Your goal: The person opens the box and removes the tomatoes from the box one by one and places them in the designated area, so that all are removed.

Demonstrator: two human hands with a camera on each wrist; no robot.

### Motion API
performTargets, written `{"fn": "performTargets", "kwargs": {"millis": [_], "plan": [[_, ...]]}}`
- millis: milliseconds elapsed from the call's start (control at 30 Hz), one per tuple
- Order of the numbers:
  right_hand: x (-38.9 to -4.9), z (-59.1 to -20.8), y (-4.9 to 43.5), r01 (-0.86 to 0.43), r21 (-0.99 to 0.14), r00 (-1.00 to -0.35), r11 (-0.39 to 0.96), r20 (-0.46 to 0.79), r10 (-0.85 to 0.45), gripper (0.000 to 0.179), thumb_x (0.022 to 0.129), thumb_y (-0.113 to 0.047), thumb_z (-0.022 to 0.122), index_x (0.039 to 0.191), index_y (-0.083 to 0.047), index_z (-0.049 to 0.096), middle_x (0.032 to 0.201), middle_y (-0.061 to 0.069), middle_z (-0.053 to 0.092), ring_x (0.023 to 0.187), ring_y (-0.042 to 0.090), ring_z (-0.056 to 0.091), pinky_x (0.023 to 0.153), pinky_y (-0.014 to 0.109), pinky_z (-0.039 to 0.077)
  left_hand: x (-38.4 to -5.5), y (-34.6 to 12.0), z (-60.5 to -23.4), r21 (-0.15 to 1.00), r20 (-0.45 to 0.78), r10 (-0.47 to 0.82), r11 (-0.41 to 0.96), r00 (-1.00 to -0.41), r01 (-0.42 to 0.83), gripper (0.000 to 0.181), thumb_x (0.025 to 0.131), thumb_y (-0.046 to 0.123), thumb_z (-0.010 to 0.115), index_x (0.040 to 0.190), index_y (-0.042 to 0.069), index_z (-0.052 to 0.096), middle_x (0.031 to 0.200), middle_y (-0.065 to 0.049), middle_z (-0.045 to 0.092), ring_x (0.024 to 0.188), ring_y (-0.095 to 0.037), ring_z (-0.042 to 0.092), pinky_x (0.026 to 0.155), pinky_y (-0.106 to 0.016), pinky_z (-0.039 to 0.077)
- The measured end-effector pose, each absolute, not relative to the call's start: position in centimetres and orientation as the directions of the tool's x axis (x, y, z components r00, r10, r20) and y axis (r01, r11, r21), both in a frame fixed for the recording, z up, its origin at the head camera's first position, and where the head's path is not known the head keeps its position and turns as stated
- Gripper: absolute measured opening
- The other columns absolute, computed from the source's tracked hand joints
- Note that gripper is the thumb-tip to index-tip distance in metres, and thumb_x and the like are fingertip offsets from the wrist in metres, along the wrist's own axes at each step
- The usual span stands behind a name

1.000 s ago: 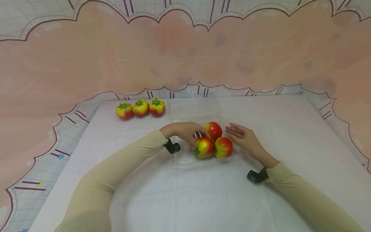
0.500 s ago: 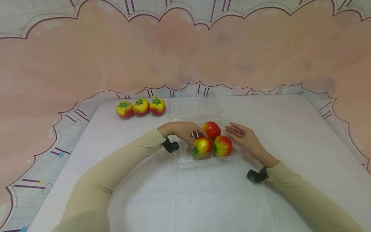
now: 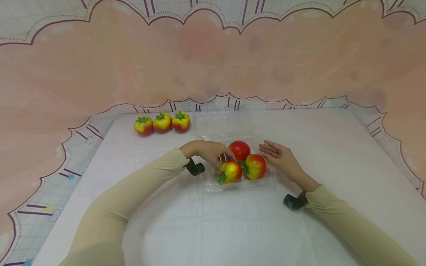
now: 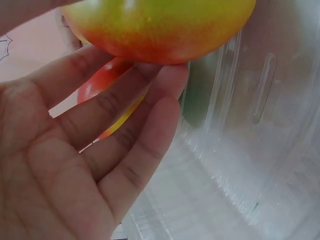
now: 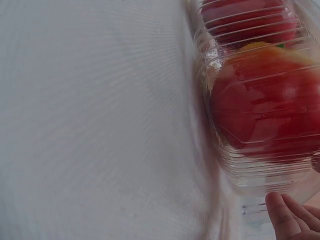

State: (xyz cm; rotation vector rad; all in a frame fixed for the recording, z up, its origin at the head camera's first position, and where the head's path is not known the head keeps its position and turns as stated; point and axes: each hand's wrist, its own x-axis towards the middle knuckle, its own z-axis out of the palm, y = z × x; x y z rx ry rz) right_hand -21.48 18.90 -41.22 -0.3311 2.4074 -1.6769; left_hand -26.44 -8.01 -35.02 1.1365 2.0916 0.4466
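My left hand [image 3: 213, 151] holds a red-and-yellow fruit [image 3: 232, 171] with a green leafy top, low in a clear plastic clamshell box [image 3: 217, 189]. In the left wrist view, that fruit [image 4: 160, 30] sits between the thumb and the fingers, its top edge cut off. Two more such fruits are in the box, a redder one [image 3: 239, 149] behind and another [image 3: 255, 168] on the right. Just past the box's right side, my right hand [image 3: 281, 156] has relaxed fingers and holds nothing. Its fingertips [image 5: 280, 212] show near the box's end; any contact is unclear.
The box's transparent lid [image 3: 224, 125] lies folded back behind it. Three similar fruits [image 3: 162, 122] stand in a row at the back left of the white-covered table [image 3: 199, 229]. A patterned cloth [image 3: 213, 62] hangs behind.
My left hand has shifted slightly left with its fruit, which also tilts leftward. The rear fruit has rolled left and the right-hand fruit has edged left. My right hand stays put.
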Motion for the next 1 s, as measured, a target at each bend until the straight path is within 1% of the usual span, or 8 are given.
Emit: {"fn": "performTargets", "kwargs": {"millis": [267, 600, 767, 1000], "plan": [[-21.5, -41.1, 18.8, -0.081, -0.942, -0.957, 0.326, -0.018, -0.291, 0.054, 0.094, -0.007, 0.055, 0.142, 0.003, 0.033, 0.138, 0.025, 0.047, 0.127, 0.037, 0.046, 0.093, 0.021, 0.043, -26.2, -8.5, -34.7, 0.587, -0.415, 0.824, 0.566, -0.385, 0.579, 0.057, 0.076, 0.008, 0.074, 0.129, 0.012, 0.055, 0.121, -0.007, 0.06, 0.109, -0.019, 0.053, 0.095, -0.029, 0.049], [-21.3, -40.9, 18.8, -0.111, -0.934, -0.956, 0.34, 0.007, -0.295, 0.053, 0.093, -0.005, 0.054, 0.141, 0.005, 0.034, 0.137, 0.027, 0.047, 0.125, 0.039, 0.047, 0.093, 0.02, 0.043, -25.9, -9.0, -34.6, 0.6, -0.397, 0.823, 0.567, -0.406, 0.564, 0.057, 0.078, 0.01, 0.072, 0.131, 0.008, 0.053, 0.122, -0.008, 0.059, 0.11, -0.019, 0.054, 0.096, -0.029, 0.049], [-21.2, -40.8, 18.8, -0.107, -0.938, -0.954, 0.33, 0.004, -0.299, 0.054, 0.093, -0.004, 0.054, 0.141, 0.006, 0.033, 0.137, 0.028, 0.046, 0.125, 0.04, 0.046, 0.093, 0.02, 0.043, -25.9, -9.4, -34.6, 0.603, -0.383, 0.812, 0.581, -0.44, 0.547, 0.056, 0.079, 0.014, 0.07, 0.132, 0.007, 0.052, 0.123, -0.008, 0.059, 0.109, -0.019, 0.054, 0.095, -0.027, 0.049], [-21.3, -40.8, 18.8, -0.102, -0.937, -0.955, 0.333, -0.002, -0.297, 0.054, 0.093, -0.004, 0.054, 0.142, 0.005, 0.032, 0.138, 0.027, 0.046, 0.125, 0.04, 0.047, 0.093, 0.022, 0.043, -25.9, -10.0, -34.5, 0.614, -0.347, 0.798, 0.59, -0.492, 0.524, 0.052, 0.082, 0.018, 0.067, 0.13, 0.005, 0.053, 0.119, -0.009, 0.061, 0.105, -0.019, 0.055, 0.094, -0.027, 0.049]]}}
